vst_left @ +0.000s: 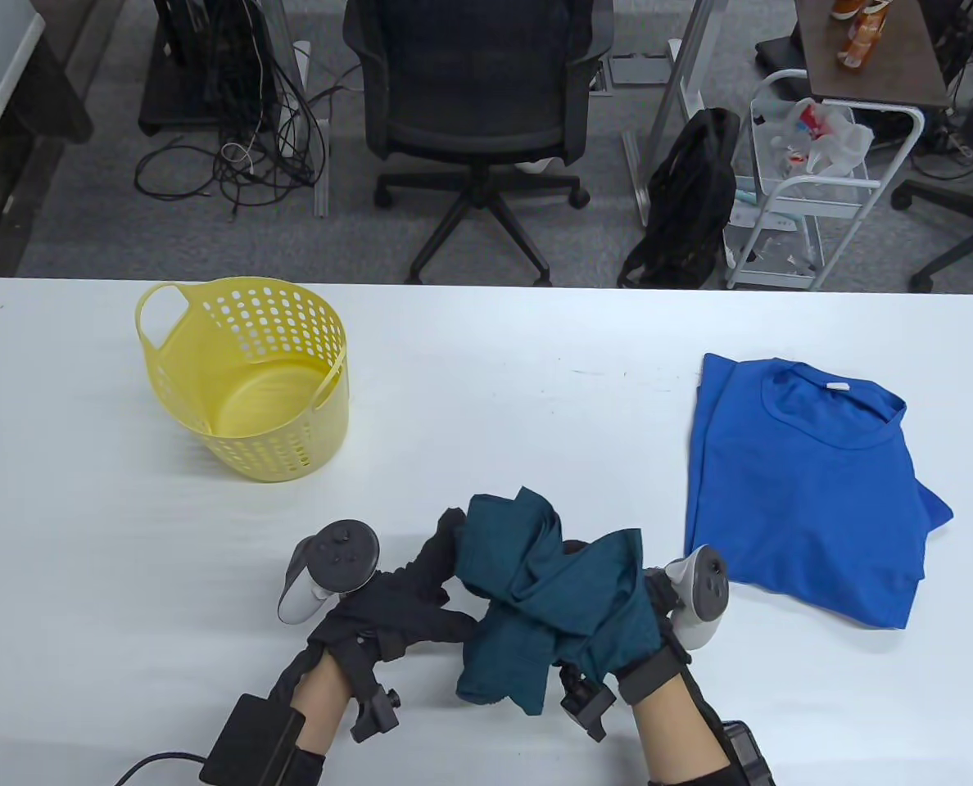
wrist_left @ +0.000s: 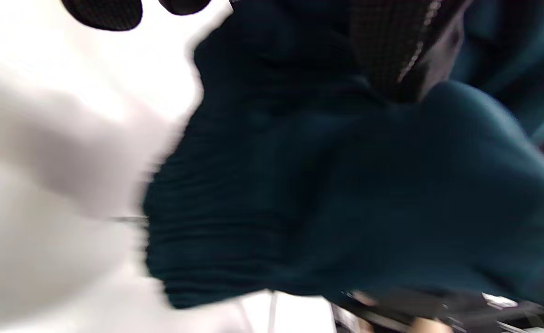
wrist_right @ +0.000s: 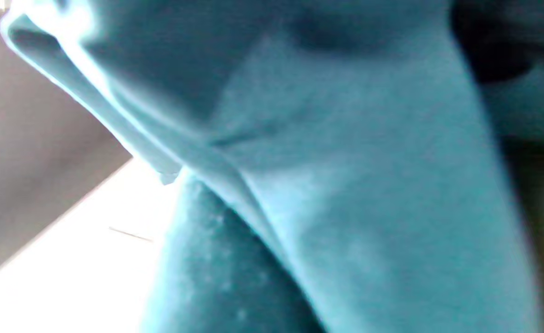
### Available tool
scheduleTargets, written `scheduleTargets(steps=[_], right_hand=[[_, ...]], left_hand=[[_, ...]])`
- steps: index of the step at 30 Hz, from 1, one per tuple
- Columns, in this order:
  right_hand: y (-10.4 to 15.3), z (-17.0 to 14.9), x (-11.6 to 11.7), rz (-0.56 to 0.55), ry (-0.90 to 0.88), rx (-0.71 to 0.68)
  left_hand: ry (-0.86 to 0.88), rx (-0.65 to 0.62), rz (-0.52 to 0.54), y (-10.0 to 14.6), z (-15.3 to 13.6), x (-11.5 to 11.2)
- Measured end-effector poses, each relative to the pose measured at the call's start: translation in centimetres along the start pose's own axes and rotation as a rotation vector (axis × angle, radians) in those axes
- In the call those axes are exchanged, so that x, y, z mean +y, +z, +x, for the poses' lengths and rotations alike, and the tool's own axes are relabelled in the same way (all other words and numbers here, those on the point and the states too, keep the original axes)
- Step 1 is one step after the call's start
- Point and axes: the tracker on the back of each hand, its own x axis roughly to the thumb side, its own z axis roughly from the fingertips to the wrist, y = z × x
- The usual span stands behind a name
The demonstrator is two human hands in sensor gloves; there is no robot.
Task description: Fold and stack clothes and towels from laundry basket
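Observation:
A crumpled dark teal garment (vst_left: 552, 598) is bunched between my two hands near the table's front edge. My left hand (vst_left: 454, 577) grips its left side, fingers up along the cloth and thumb below. In the left wrist view a gloved finger (wrist_left: 392, 46) lies on the teal garment (wrist_left: 345, 194). My right hand (vst_left: 658, 622) is under the garment's right side and the cloth covers its fingers. Teal cloth (wrist_right: 345, 185) fills the right wrist view. A folded blue T-shirt (vst_left: 806, 483) lies flat at the right. The yellow laundry basket (vst_left: 290, 458) stands at the left with nothing inside.
The white table (vst_left: 486, 393) runs the full width of the view. Beyond its far edge stand an office chair (vst_left: 474, 98), a black backpack (vst_left: 687, 205) and a white cart (vst_left: 814, 188).

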Motion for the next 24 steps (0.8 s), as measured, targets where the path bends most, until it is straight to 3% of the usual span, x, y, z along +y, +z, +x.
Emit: scheduleTargets(steps=[2, 4, 6, 9, 13, 15, 17, 19, 24], right_hand=[[0.1, 0.2, 0.3, -0.008, 0.135, -0.014], [0.1, 0.1, 0.2, -0.037, -0.024, 0.009], [0.3, -0.1, -0.5, -0.104, -0.079, 0.057], [0.9, -1.0, -1.7, -0.193, -0.089, 0.141], [0.8, -2.1, -0.4, -0.196, -0.556, 0.115], [0.5, -1.9, 0.4, -0.169, -0.605, 0.104], [0.3, -1.6, 0.5, -0.145, -0.526, 0.071], [0.5, -1.3, -0.2, -0.212, -0.452, 0.110], [2.9, -1.5, -5.5, -0.423, 0.159, 0.488]], left_hand=[[0.032, 0.005, 0.010, 0.0, 0.5, -0.2], [-0.001, 0.042, 0.020, -0.1, 0.3, -0.2], [0.025, 0.085, -0.039, -0.1, -0.2, -0.4], [0.067, 0.027, 0.015, 0.0, -0.6, -0.6], [0.202, -0.051, -0.045, -0.5, -1.4, -1.4], [0.255, -0.058, -0.102, -0.8, -1.8, -1.9], [0.277, -0.030, -0.177, -1.1, -2.4, -2.2], [0.326, 0.012, -0.152, -1.2, -2.9, -2.1], [0.403, 0.058, 0.124, 0.8, -2.6, 0.5]])
